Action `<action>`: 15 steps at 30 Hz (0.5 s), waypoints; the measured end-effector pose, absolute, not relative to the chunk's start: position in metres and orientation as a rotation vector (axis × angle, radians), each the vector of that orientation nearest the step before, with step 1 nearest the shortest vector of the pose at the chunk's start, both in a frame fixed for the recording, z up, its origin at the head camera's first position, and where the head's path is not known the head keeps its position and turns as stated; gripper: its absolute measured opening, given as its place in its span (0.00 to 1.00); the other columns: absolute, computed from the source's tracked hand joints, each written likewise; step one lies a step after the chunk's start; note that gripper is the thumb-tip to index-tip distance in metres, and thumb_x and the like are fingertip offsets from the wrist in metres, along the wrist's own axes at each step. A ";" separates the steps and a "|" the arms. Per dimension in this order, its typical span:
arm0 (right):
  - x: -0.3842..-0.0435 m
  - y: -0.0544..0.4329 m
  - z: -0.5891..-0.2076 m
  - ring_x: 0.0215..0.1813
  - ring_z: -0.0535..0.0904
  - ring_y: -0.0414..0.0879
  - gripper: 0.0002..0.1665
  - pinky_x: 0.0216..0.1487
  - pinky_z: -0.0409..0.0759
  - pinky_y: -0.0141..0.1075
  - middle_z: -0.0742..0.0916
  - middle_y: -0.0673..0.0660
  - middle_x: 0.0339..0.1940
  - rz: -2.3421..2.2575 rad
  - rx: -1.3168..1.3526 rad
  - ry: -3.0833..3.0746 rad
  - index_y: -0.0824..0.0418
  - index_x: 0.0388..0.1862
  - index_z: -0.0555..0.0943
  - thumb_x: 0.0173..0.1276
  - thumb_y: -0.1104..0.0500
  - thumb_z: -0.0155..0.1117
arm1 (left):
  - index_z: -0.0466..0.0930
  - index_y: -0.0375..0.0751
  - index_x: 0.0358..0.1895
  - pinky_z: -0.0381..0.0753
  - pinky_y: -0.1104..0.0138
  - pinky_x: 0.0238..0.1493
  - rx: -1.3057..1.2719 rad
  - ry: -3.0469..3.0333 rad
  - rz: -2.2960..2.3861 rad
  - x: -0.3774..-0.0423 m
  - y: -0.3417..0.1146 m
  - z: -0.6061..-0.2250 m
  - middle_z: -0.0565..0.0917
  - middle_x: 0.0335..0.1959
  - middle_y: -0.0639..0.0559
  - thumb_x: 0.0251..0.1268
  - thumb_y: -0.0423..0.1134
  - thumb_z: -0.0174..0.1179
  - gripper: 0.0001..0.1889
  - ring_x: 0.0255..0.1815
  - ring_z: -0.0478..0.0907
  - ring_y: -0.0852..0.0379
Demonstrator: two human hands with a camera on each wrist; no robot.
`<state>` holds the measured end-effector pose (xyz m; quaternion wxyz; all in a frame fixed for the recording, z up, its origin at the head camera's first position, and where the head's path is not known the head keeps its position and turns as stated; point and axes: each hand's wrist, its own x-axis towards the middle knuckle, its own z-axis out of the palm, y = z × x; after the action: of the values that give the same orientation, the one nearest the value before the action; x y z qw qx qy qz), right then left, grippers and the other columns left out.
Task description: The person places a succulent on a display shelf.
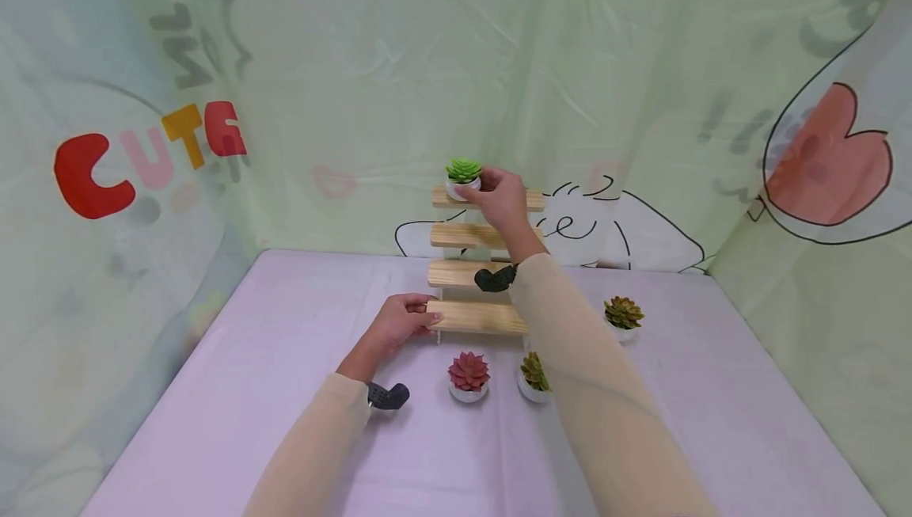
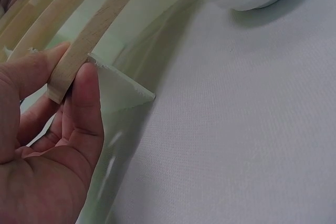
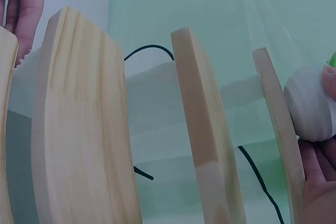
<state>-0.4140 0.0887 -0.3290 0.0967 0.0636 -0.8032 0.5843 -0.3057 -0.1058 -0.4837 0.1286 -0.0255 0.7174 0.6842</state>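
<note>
A tiered wooden stand point(image 1: 476, 316) with several plank shelves stands at the back of the table. My left hand point(image 1: 400, 322) pinches the left end of its lowest shelf, thumb on one face and fingers on the other, as the left wrist view shows. At the top shelf point(image 1: 534, 200), my right hand point(image 1: 503, 199) holds a bright green potted succulent point(image 1: 464, 171) by its white pot point(image 3: 311, 103). The pot sits right at the shelf's left part, upright. In the right wrist view, the shelves run edge-on beside the pot.
A red succulent point(image 1: 469, 372) in a white pot stands in front of the stand. Right of it, a yellow-green succulent point(image 1: 534, 372) is partly hidden by my right sleeve point(image 1: 591, 374). Another potted succulent point(image 1: 623, 313) stands farther right. A printed curtain point(image 1: 356, 105) hangs behind the table.
</note>
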 end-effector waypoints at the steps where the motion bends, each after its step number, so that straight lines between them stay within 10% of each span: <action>1: -0.414 0.089 -0.329 0.59 0.82 0.48 0.32 0.62 0.83 0.42 0.87 0.57 0.60 1.726 0.187 -2.380 0.57 0.64 0.82 0.62 0.52 0.79 | 0.79 0.33 0.64 0.91 0.62 0.42 -0.078 2.086 1.986 -0.306 -0.106 -0.484 0.84 0.47 0.43 0.64 0.31 0.70 0.25 0.38 0.84 0.57; 15: -0.409 0.090 -0.328 0.59 0.81 0.48 0.31 0.62 0.83 0.43 0.86 0.56 0.61 1.688 0.186 -2.437 0.56 0.65 0.81 0.66 0.48 0.76 | 0.79 0.36 0.65 0.91 0.64 0.42 -0.110 2.087 1.961 -0.305 -0.106 -0.482 0.84 0.49 0.42 0.64 0.32 0.71 0.25 0.39 0.85 0.56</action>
<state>-0.4087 0.0901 -0.3279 0.0856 0.0624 -0.8175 0.5662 -0.3049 -0.1059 -0.4817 0.1373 -0.0380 0.7212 0.6779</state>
